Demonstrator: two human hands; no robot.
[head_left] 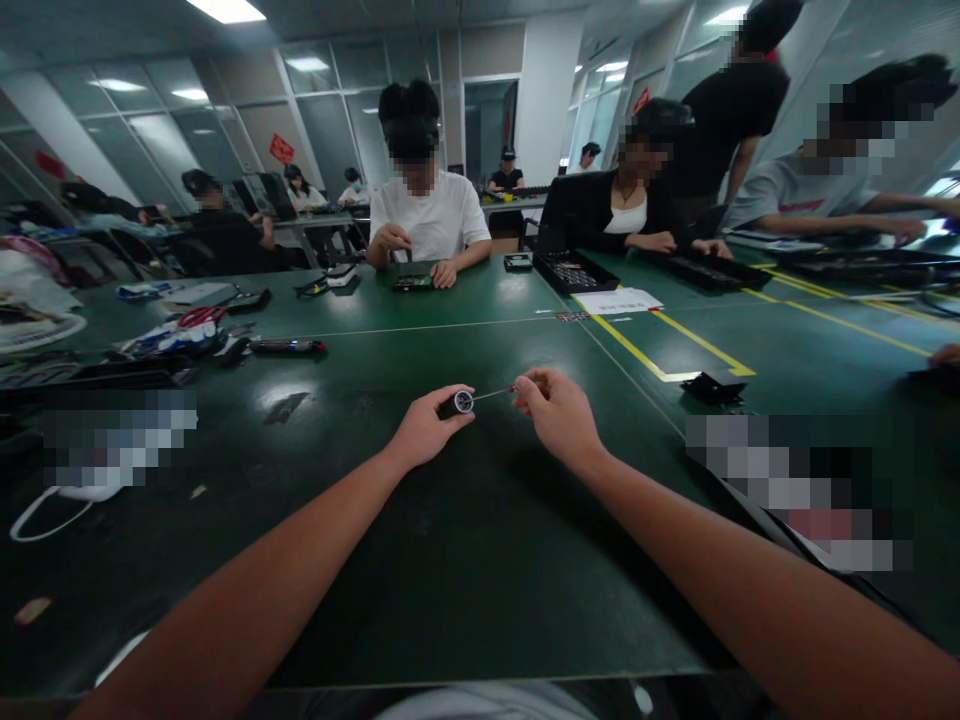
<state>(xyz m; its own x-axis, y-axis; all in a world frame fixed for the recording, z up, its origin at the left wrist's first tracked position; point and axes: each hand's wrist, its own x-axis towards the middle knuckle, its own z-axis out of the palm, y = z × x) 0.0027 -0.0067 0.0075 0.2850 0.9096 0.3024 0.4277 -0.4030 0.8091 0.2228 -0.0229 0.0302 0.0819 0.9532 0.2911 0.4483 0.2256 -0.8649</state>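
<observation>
In the middle of the head view, my left hand (429,428) is closed around a short black cylinder (454,404). Its open end, with a pale rim and some inner parts, faces me. My right hand (559,410) pinches the far end of a thin metal rod (491,394), with a bit of red showing by the fingertips. The rod reaches left to the mouth of the cylinder; whether its tip is inside or only touching, I cannot tell. What kind of tool the rod belongs to is hidden by my fingers. Both hands are held above the green table (450,560).
At the left lie a black pen-like tool (289,347), a pile of cables and parts (180,335) and a white strap (52,515). A small black part (712,388) sits by yellow tape (637,350) at right. Across the table a person in white (431,215) handles a circuit board (412,277).
</observation>
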